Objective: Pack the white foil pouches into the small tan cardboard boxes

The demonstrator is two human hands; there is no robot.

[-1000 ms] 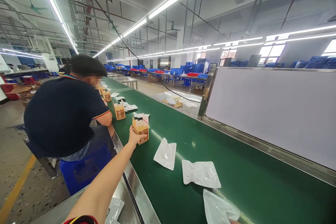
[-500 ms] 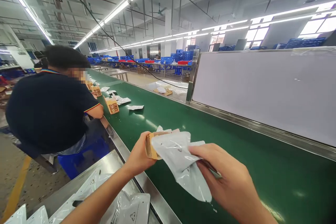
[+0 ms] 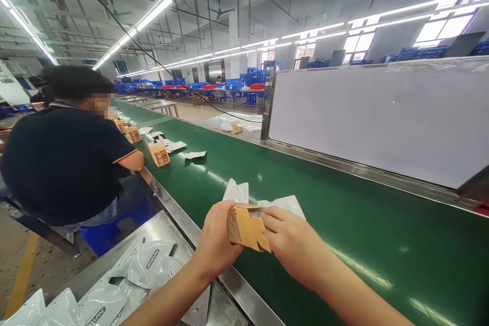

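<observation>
A small brown cardboard box (image 3: 246,229) with its flaps unfolded is gripped by my left hand (image 3: 219,232) above the green conveyor belt. My right hand (image 3: 292,239) is closed at the box's open end, against the flaps. Its fingertips are partly hidden there, and I cannot see whether a pouch is inside the box. Just behind the box a white pouch (image 3: 236,191) rests on the belt. Another white pouch (image 3: 288,205) shows beyond my right fingers.
White printed pouches (image 3: 148,262) are piled on a metal table (image 3: 160,224) at lower left. Down the belt (image 3: 214,173) lie more pouches (image 3: 194,155) and an upright carton (image 3: 157,154). A co-worker (image 3: 64,153) sits at left. A white panel (image 3: 362,122) borders the far side.
The white pouch that was in my right hand is out of sight or no longer distinguishable. The box has turned so its flaps face me, and my right hand has moved left against it.
</observation>
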